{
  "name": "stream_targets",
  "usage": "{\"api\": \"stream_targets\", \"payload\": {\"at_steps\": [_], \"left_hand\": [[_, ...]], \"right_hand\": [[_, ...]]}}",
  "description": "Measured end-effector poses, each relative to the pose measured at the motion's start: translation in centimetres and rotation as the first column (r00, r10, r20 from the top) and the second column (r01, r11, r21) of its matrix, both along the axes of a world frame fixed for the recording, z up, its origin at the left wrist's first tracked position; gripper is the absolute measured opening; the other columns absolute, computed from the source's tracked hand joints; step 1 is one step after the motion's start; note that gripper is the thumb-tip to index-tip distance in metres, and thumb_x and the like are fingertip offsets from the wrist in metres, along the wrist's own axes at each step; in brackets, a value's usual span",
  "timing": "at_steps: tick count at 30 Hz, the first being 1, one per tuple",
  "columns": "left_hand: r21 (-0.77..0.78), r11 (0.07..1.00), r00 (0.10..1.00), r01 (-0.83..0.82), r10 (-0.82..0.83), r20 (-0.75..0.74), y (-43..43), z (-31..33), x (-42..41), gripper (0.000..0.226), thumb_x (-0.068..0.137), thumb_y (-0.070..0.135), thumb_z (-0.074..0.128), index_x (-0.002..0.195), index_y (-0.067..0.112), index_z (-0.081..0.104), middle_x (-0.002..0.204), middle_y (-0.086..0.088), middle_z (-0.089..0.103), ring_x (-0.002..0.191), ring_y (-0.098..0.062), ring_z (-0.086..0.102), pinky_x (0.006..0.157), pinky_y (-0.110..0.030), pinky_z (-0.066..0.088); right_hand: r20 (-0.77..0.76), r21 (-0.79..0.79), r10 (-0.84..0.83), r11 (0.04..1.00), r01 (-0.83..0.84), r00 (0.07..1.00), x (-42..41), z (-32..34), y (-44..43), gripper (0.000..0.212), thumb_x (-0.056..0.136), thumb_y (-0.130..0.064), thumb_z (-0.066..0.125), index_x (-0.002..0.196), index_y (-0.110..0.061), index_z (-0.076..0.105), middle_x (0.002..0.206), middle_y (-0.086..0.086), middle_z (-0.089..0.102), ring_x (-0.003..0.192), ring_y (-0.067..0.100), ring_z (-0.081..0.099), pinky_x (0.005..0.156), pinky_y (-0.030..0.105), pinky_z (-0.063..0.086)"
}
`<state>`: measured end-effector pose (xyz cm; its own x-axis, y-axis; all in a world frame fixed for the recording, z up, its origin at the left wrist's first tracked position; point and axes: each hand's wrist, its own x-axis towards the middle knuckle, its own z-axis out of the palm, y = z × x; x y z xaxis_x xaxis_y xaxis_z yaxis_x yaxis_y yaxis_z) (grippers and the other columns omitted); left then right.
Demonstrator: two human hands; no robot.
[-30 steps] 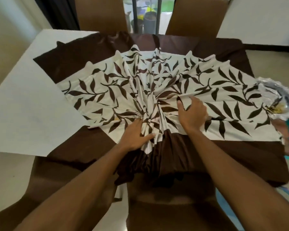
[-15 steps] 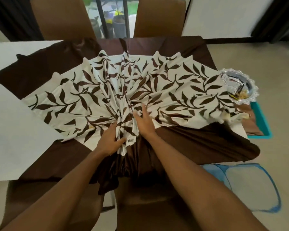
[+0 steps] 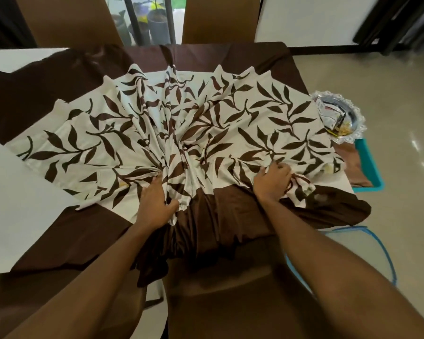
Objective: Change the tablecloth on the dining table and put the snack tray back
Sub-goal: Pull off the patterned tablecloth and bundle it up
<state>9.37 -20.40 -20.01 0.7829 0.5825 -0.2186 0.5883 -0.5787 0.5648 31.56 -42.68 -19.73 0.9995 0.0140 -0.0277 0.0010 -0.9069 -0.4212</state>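
At the table's right edge, a lace-rimmed silver snack tray (image 3: 359, 118), holding a few small wrappers and some yellowish crumbs. Just beside it, lower down, a teal tub (image 3: 371, 167) with a brown cloth (image 3: 350, 165) lying inside. On the floor by the right arm, a blue-rimmed mesh hoop (image 3: 353, 253), contents not discernible. One tablecloth (image 3: 267, 113): dark brown border, cream centre printed with brown leaves, spread over the white table (image 3: 15, 192) but gathered fan-wise into pleats toward the near edge, leaving bare tabletop at the left. Two brown chair backs (image 3: 66, 20) past the far edge, one more chair (image 3: 230, 302) directly below the arms. Two bare hands, both on the cloth. Left hand (image 3: 157, 204) clamped round the bundle of pleats at the cream-brown seam, thumb across the near side, fingers buried in the folds. Right hand (image 3: 273, 182) well to the right of it, fingers curled down into the cream fabric close to the same seam, a wad of cloth bunched under the knuckles.
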Motion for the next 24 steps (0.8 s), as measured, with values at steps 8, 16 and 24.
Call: {"api": "stream_targets", "payload": {"at_steps": [8, 16, 24], "left_hand": [[-0.014, 0.999, 0.997, 0.039, -0.038, 0.063, -0.1, 0.5, 0.3, 0.084, 0.07, 0.046, 0.055, 0.15, 0.027, 0.035, 0.14, -0.004, 0.051, 0.129, -0.03, 0.048, 0.11, -0.056, 0.034], [0.026, 1.0, 0.999, -0.002, 0.001, 0.053, -0.6, 0.4, 0.5, 0.08, 0.073, 0.04, 0.061, 0.146, 0.016, 0.041, 0.138, -0.013, 0.052, 0.129, -0.037, 0.047, 0.111, -0.056, 0.028], [0.068, 0.997, 0.997, 0.032, -0.036, 0.063, -1.8, 2.5, 0.7, 0.074, 0.069, 0.035, 0.056, 0.138, 0.007, 0.048, 0.129, -0.022, 0.055, 0.126, -0.041, 0.047, 0.109, -0.054, 0.027]], "right_hand": [[-0.197, 0.276, 0.034, 0.961, 0.022, 0.98, -4.3, 1.8, 4.2, 0.047, 0.098, -0.007, 0.043, 0.14, -0.019, 0.06, 0.13, 0.011, 0.061, 0.123, 0.032, 0.056, 0.103, 0.04, 0.044], [0.183, 0.088, 0.153, 0.981, -0.171, 0.971, -4.7, 1.2, -7.5, 0.069, 0.089, -0.063, 0.06, 0.146, -0.027, 0.044, 0.136, 0.008, 0.051, 0.127, 0.025, 0.045, 0.104, 0.042, 0.037], [0.008, -0.123, -0.086, 0.989, 0.086, 0.996, -5.9, 0.3, -12.4, 0.042, 0.096, -0.042, 0.055, 0.126, -0.012, 0.054, 0.124, 0.016, 0.057, 0.111, 0.039, 0.054, 0.089, 0.048, 0.042]]}}
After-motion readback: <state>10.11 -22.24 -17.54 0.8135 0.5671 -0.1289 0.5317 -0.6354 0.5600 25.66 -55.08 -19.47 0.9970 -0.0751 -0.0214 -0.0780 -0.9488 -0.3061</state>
